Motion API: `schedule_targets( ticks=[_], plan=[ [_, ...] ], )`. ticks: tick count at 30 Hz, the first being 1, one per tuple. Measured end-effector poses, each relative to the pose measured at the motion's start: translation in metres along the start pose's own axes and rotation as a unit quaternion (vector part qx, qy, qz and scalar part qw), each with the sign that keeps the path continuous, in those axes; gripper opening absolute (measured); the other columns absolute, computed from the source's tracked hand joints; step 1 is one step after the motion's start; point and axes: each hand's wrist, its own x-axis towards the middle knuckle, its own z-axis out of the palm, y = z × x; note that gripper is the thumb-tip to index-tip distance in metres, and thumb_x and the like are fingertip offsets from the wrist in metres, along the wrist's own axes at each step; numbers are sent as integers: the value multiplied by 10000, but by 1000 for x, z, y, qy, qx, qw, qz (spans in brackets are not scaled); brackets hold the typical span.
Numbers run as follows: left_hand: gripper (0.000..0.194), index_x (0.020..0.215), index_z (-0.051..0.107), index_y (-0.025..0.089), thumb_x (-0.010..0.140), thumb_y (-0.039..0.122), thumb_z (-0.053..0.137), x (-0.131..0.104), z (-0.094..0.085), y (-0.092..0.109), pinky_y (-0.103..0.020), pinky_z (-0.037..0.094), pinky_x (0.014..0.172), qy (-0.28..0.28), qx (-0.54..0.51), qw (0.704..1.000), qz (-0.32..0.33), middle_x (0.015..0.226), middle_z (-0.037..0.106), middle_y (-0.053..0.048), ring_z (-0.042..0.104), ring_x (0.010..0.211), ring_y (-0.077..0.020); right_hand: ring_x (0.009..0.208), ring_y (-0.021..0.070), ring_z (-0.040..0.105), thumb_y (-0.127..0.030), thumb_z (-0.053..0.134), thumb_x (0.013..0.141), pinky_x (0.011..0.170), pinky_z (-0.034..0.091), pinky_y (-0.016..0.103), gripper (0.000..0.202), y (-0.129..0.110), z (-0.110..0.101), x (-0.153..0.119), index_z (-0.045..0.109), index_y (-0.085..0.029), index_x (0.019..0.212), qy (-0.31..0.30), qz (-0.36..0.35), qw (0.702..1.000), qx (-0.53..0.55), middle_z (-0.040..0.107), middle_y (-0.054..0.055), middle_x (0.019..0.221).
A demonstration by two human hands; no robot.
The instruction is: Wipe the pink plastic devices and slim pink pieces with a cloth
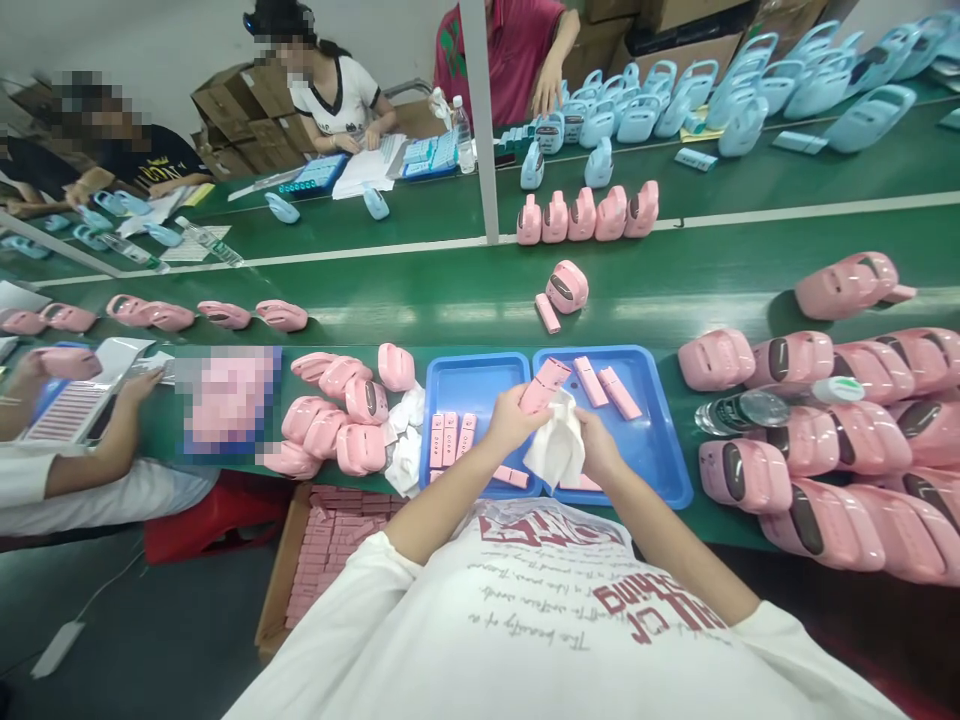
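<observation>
A slim pink rectangular plastic bar (545,385) is gripped at its lower end by the left hand (512,420), its long axis tilted up and to the right, away from the body. A crumpled white cloth (559,450) is clutched in the closed right hand (596,445) and is held against the underside of the bar, so that both hands meet just above the seam between two shallow blue plastic trays (660,470). The bar's free upper end is seen pointing toward two matching pink bars (604,385) lying in the right tray, nearer the right hand. A row of further pink bars (450,438) is laid in the left tray (439,385). Rounded pink plastic casings (341,420) are heaped on the green work surface (450,300) to either side.
</observation>
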Motion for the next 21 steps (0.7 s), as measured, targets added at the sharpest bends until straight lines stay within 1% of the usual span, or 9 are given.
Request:
schedule_targets(
  ticks=[3,6,8,10,12,14,17,19,21],
  plan=[
    [260,883,636,120,631,172,670,0,-4,3,-233,426,662,17,6,1000,9,810,642,-23,557,723,-136,658,233,635,-611,452,695,641,512,360,443,2,2,-1,610,-199,738,-18,53,997,52,655,56,655],
    [286,920,639,141,639,191,658,-10,-12,18,-240,428,673,12,46,998,40,829,651,-24,561,735,-147,774,257,652,-749,445,664,677,505,369,603,0,3,-5,627,-199,830,-60,76,989,116,684,81,775],
    [322,971,641,169,653,220,650,-17,-18,30,-247,430,685,-5,88,993,76,866,660,-21,569,756,-158,832,267,647,-813,523,561,689,497,363,691,0,3,-8,629,-205,874,-95,74,982,145,689,83,841],
    [363,1018,638,187,656,214,637,-21,-21,39,-260,429,700,-22,141,985,94,892,666,-23,575,769,-170,828,262,640,-705,716,434,689,489,344,672,1,5,-10,626,-204,873,-105,68,982,138,690,75,860],
    [391,1036,635,185,645,179,621,-22,-23,43,-271,426,700,-34,189,978,85,885,667,-27,574,764,-179,792,246,637,-532,820,390,685,484,327,603,6,10,-10,619,-198,849,-93,70,986,123,692,63,834],
    [395,1027,633,177,634,149,602,-21,-24,45,-269,424,689,-37,199,976,75,873,664,-27,571,756,-178,774,239,637,-508,792,466,681,487,332,529,11,14,-9,610,-200,855,-80,72,986,129,691,59,810],
    [344,972,624,171,632,139,589,-18,-29,45,-249,428,674,-12,151,985,88,848,654,-16,574,752,-162,715,235,644,-610,629,613,652,503,357,491,17,18,-6,606,-207,894,-78,79,983,146,683,67,755],
    [279,898,606,161,621,139,607,-15,-33,43,-241,436,667,6,105,991,85,808,646,-11,582,736,-151,674,233,646,-660,530,660,635,512,371,530,17,19,-4,616,-204,915,-97,80,983,137,677,78,729],
    [229,845,569,158,623,156,625,-12,-36,38,-235,441,623,10,56,997,51,759,630,-4,582,665,-132,663,233,646,-695,472,675,634,517,381,574,14,18,-2,629,-198,915,-115,69,984,113,673,83,727]
  ],
)
